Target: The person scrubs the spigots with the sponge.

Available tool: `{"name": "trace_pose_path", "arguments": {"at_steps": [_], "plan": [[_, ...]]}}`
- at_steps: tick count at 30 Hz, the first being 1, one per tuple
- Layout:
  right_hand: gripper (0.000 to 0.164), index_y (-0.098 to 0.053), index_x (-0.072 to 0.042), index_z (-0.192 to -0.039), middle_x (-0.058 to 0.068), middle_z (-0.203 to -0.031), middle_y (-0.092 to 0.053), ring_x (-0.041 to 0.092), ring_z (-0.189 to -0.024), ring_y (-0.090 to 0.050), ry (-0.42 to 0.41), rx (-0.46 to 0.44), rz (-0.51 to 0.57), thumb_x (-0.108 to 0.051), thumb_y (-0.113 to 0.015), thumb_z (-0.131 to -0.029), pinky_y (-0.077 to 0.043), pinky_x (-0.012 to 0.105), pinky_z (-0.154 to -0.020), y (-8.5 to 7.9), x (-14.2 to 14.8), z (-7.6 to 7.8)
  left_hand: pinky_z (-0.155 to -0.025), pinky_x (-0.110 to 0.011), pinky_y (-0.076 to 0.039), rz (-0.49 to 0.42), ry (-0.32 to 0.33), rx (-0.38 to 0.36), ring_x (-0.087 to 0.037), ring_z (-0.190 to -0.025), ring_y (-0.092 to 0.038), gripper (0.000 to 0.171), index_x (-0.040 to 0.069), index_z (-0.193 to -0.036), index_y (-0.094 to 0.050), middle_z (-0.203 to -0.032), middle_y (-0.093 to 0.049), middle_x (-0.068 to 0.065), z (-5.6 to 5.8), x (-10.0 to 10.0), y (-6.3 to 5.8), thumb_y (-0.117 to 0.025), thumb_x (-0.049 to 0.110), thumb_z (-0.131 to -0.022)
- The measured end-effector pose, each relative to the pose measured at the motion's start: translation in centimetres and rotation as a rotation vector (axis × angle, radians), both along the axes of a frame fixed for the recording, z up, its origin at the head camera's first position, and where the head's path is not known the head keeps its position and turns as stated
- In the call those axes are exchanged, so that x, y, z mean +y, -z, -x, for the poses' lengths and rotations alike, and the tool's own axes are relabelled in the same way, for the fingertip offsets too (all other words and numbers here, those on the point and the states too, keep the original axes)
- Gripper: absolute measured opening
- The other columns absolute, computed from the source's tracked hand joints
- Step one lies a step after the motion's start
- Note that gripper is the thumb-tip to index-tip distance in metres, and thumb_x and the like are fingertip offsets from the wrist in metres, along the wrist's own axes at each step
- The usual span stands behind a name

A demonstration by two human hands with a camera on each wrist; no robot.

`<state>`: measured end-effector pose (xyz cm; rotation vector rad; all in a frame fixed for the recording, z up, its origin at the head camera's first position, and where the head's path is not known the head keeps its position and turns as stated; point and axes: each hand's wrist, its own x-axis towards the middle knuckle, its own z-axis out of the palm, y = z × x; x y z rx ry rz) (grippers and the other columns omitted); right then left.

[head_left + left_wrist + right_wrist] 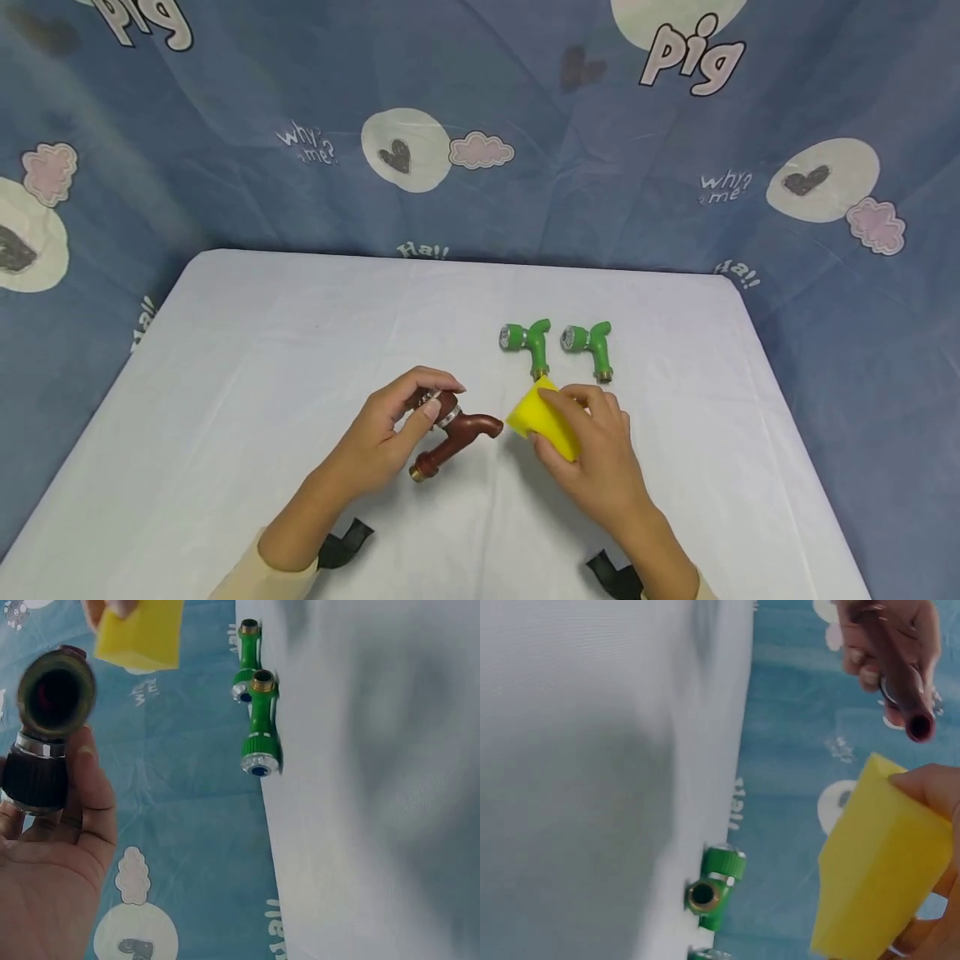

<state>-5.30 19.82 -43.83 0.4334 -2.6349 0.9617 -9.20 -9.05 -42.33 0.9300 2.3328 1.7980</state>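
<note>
Behind the white table (247, 358) — blue cloth (255, 204): it hangs as a backdrop, printed with pale ovals, pink clouds, dark hearts and the word "pig".
White tabletop: it spreads out under both my arms, its far corners rounded against the cloth.
My left hand (378, 443): thumb and fingers bend round the knob end of the brown tap (459, 435), gripping it.
My right hand (597, 450): partly closed, thumb and fingers pinching the yellow sponge (546, 421).
Brown tap: raised above the table between my hands, curved spout pointing at the sponge, brass end towards me and to the left.
Yellow sponge: tilted, just beside the spout — a gap shows in the right wrist view.
Green taps: two, one (537, 343) beside the other (598, 343), apart, lying on the table beyond my right hand, knobs to the left, brass ends towards me.
</note>
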Motion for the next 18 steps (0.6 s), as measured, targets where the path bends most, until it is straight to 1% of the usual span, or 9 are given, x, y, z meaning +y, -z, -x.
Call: {"name": "trace_pose_path", "arguments": {"at_steps": [3,5,7,10,13,16,18], "plan": [[0.049,-0.071,-0.017,-0.131,0.0,-0.126,-0.061,0.022,-0.115,-0.052,-0.037,0.01,0.092,-0.02,-0.087,-0.085,-0.04,0.045,-0.09,-0.7,0.1,0.1,-0.082,-0.03,-0.055,0.007,0.007,0.019,-0.017,-0.098,-0.062,0.032,0.017,-0.131,-0.063,-0.123,-0.066,0.002,0.1,0.0,0.1,-0.055,-0.001,-0.105],[0.05,-0.071,-0.018,-0.132,-0.002,-0.127,-0.06,0.02,-0.117,-0.051,-0.061,0.026,0.134,-0.017,-0.087,-0.085,-0.044,0.045,-0.091,-1.3,-0.1,0.1,-0.083,-0.031,-0.054,0.017,0.013,0.019,-0.016,-0.1,-0.062,0.031,0.018,-0.128,-0.064,-0.123,-0.066,0.003,-0.1,0.1,0.0,-0.06,0.0,-0.103],[0.052,-0.071,-0.018,-0.132,-0.001,-0.128,-0.06,0.021,-0.118,-0.051,-0.093,0.054,0.156,-0.015,-0.087,-0.084,-0.047,0.045,-0.09,-2.0,-0.5,0.0,-0.082,-0.032,-0.054,0.025,0.024,0.02,-0.016,-0.101,-0.062,0.031,0.02,-0.126,-0.064,-0.122,-0.066,0.004,-0.1,0.2,0.0,-0.063,0.001,-0.101],[0.051,-0.072,-0.017,-0.132,0.002,-0.13,-0.06,0.024,-0.118,-0.051,-0.153,0.092,0.132,-0.016,-0.086,-0.084,-0.045,0.045,-0.09,-2.6,-1.4,-0.2,-0.081,-0.032,-0.055,0.043,0.037,0.016,-0.015,-0.102,-0.063,0.033,0.023,-0.126,-0.065,-0.122,-0.067,0.005,-0.2,0.4,-0.1,-0.068,0.004,-0.1],[0.048,-0.073,-0.017,-0.132,0.004,-0.13,-0.061,0.025,-0.117,-0.052,-0.2,0.119,0.072,-0.019,-0.082,-0.085,-0.04,0.047,-0.091,-2.7,-2.1,-0.2,-0.079,-0.031,-0.056,0.053,0.04,0.052,-0.014,-0.1,-0.063,0.035,0.022,-0.129,-0.066,-0.124,-0.068,0.003,-0.2,0.5,-0.4,-0.071,0.004,-0.099],[0.045,-0.074,-0.017,-0.129,0.004,-0.128,-0.061,0.025,-0.115,-0.053,-0.199,0.129,0.038,-0.02,-0.079,-0.085,-0.039,0.047,-0.091,-2.3,-2.1,-0.3,-0.076,-0.029,-0.056,0.066,0.025,0.089,-0.013,-0.097,-0.064,0.037,0.02,-0.132,-0.068,-0.124,-0.07,0.003,-0.3,0.3,-0.7,-0.072,0.005,-0.099],[0.045,-0.075,-0.017,-0.128,0.004,-0.127,-0.062,0.025,-0.114,-0.053,-0.187,0.126,0.042,-0.019,-0.078,-0.084,-0.039,0.046,-0.09,-1.9,-1.7,-0.6,-0.075,-0.028,-0.056,0.071,0.014,0.095,-0.012,-0.096,-0.064,0.037,0.02,-0.132,-0.068,-0.123,-0.07,0.004,-0.4,0.1,-0.9,-0.073,0.005,-0.098]]}}
